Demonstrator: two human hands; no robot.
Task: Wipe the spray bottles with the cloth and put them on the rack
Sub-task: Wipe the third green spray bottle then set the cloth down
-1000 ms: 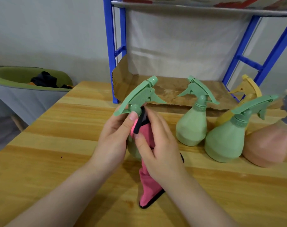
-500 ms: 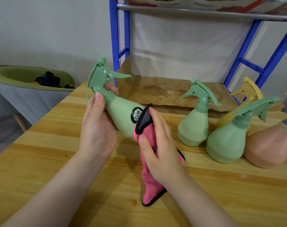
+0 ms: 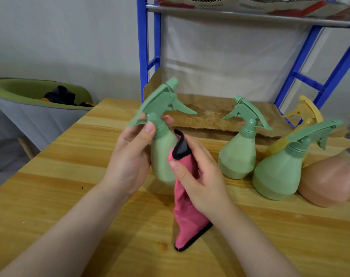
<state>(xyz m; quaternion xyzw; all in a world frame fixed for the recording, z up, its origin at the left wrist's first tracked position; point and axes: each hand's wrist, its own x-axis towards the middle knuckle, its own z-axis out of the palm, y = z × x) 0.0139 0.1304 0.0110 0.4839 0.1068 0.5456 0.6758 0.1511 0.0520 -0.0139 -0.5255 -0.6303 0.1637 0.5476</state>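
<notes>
My left hand (image 3: 130,156) grips the green spray bottle (image 3: 163,156) by its neck above the table (image 3: 70,176), my right hand (image 3: 198,176) presses the pink cloth (image 3: 187,212) against it; the narrow neck grip risks slipping under wiping pressure.

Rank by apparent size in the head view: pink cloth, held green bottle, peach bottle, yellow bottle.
1. pink cloth
2. held green bottle, about level with peach bottle, which the frame edge cuts, so unranked
3. yellow bottle, mostly hidden and farther back
</notes>
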